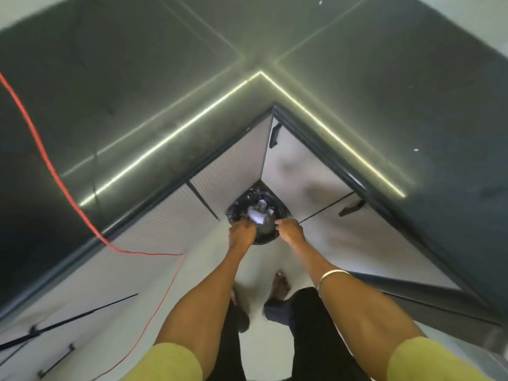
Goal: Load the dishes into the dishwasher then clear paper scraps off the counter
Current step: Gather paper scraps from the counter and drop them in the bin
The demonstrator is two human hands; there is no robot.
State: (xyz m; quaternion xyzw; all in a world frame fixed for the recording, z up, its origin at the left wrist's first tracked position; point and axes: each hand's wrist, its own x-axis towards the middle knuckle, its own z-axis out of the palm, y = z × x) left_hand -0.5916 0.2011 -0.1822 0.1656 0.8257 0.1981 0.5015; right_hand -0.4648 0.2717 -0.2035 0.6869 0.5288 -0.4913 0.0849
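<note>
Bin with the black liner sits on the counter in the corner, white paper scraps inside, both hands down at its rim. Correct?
Not quite. The head view shows the bin on the floor, in the corner under the counter. Paper scraps are inside, and the left hand and right hand are at its rim.

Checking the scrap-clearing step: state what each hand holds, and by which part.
Both hands reach over the lined bin with white paper scraps inside. Left hand, right hand: fingers curled at the rim, but whether they grip anything cannot be told.
</note>
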